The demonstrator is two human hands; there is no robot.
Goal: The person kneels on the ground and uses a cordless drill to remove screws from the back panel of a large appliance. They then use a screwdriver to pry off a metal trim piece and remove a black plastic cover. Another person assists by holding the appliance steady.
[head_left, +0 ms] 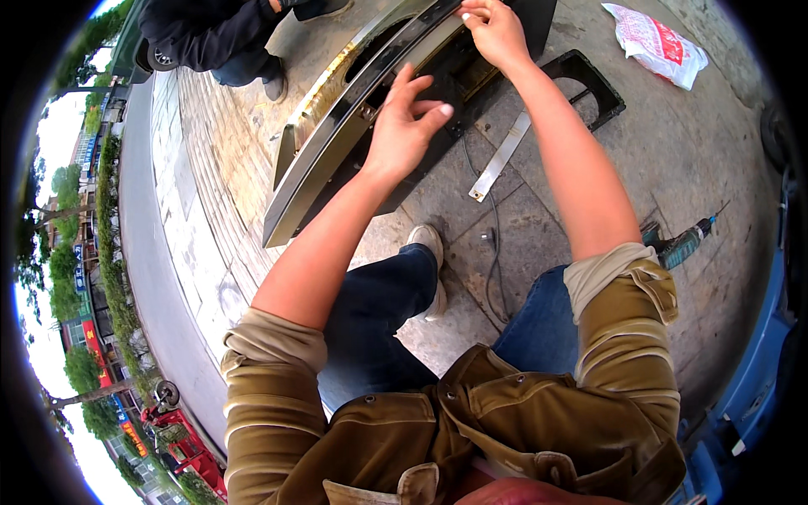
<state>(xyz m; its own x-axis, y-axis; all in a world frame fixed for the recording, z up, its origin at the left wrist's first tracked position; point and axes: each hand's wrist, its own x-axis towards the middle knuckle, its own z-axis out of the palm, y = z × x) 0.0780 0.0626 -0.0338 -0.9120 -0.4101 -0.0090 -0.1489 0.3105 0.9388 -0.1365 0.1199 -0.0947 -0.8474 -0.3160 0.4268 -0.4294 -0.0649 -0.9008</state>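
Note:
A large metal appliance casing (316, 156), dark with silver edges and yellowish grime inside, stands tilted on the paving in front of me. Over its near long edge hovers my left hand (401, 135), thumb and fingers apart, with nothing visible in it. Farther along that edge, at the top of the view, my right hand (497, 35) has its thumb and fingers drawn together. Whatever lies between those fingertips is too small to make out. Below the casing, a flat silver metal strip (502, 158) lies on the ground beside a dark cable (497, 269).
A black frame with a round opening (619, 108) lies right of the casing. Beyond it is a white and red plastic bag (656, 46). A green power drill (683, 244) rests by my right elbow. Another person (210, 38) crouches at far left; a blue object (749, 362) stands right.

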